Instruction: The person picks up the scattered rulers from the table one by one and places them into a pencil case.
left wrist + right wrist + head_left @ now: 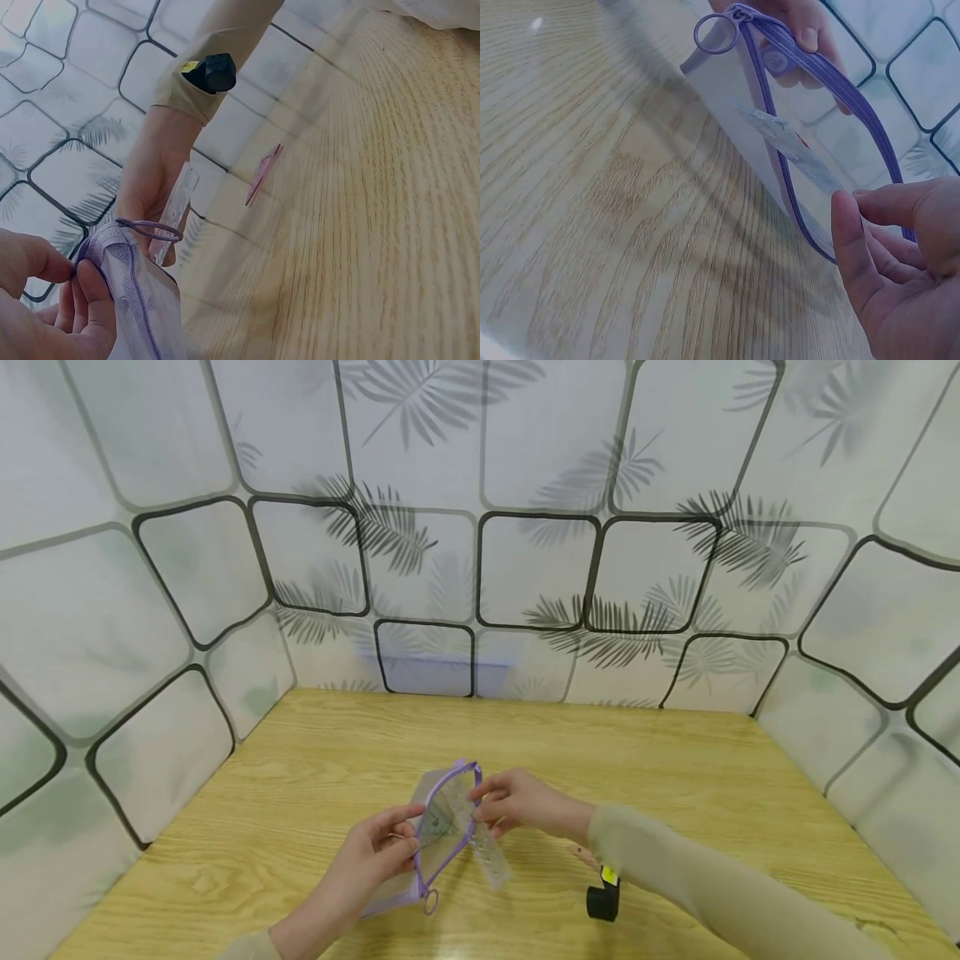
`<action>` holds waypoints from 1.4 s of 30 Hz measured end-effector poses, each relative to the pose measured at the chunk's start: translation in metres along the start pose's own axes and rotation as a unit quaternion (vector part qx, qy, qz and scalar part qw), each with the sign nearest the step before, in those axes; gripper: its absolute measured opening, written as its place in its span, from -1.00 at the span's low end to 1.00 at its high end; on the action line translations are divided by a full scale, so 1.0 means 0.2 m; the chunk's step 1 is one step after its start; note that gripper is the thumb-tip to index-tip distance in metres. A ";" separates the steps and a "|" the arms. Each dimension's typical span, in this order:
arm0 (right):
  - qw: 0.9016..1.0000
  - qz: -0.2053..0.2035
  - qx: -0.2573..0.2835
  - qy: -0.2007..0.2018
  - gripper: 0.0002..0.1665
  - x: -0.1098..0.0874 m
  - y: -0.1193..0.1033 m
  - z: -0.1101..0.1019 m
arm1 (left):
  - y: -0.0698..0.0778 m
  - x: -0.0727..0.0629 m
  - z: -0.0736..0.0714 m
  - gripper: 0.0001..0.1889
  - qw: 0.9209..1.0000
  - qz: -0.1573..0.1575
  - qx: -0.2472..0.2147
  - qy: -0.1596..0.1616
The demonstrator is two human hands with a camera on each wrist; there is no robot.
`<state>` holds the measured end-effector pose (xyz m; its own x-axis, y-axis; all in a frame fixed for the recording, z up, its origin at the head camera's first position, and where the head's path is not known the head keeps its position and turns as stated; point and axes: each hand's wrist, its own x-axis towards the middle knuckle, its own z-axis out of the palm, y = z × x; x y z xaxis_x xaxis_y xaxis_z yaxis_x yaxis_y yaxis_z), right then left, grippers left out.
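A translucent pouch (450,860) with a purple zip edging and a ring pull (431,902) stands tilted with its mouth unzipped. My left hand (378,852) grips the pouch's left zip edge between thumb and fingers. Inside lies a clear greenish set square (438,820). At the right side of the mouth, my right hand (517,802) pinches a clear ruler (491,857). In the right wrist view, the ruler (795,146) slants across the zip edge, its near end between thumb and forefinger. How far it reaches inside cannot be told.
A flat pink item (264,174) lies on the wooden table (300,793), partly hidden by the right sleeve in the head view. A black wrist camera (603,902) sits on the right forearm. Patterned curtain walls (536,568) border the table's back and sides.
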<state>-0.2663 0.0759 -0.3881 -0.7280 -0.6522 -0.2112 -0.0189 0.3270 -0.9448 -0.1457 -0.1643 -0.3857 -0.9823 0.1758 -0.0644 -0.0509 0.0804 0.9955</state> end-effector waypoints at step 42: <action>0.996 0.006 0.074 0.056 -0.60 0.10 -0.03 0.17 | 0.00 0.00 0.01 -0.43 1.000 -0.006 0.000 0.008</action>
<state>-0.2564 0.0376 -0.3961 -0.7994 -0.5659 -0.2017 0.0858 0.2247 -0.9707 -0.1453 -0.1625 -0.3852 -0.9842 0.1598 -0.0757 -0.0632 0.0818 0.9946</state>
